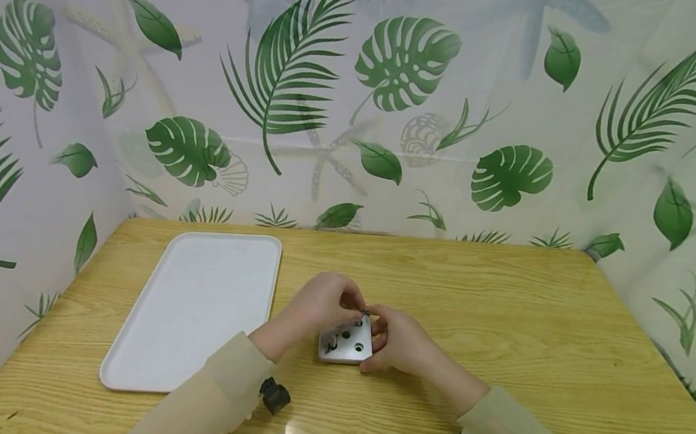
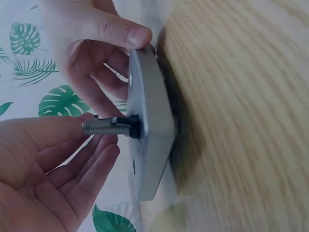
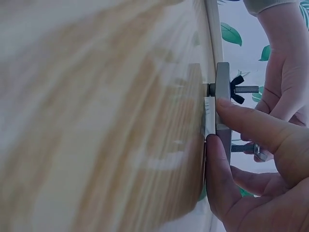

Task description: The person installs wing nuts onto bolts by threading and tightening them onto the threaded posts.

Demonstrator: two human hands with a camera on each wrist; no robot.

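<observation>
A silver metal plate [image 1: 343, 353] with several round holes is on the wooden table between both hands. A threaded bolt [image 2: 104, 127] with a black wing nut [image 3: 237, 89] stands up from one corner. At the far corner my left hand [image 1: 326, 303] pinches a nut [image 3: 261, 153] at the end of a second bolt [image 3: 241, 148]; its exact shape is partly hidden by fingers. My right hand [image 1: 401, 341] grips the plate's right edge, its thumb and fingers on opposite faces. In the right wrist view, a bolt head shows under the plate, which is raised slightly off the table.
A white rectangular tray [image 1: 199, 300] lies to the left on the wooden table [image 1: 533, 335]. Behind and at both sides hangs a white cloth [image 1: 438, 205] printed with green leaves. Each wrist carries a small black camera [image 1: 275, 396].
</observation>
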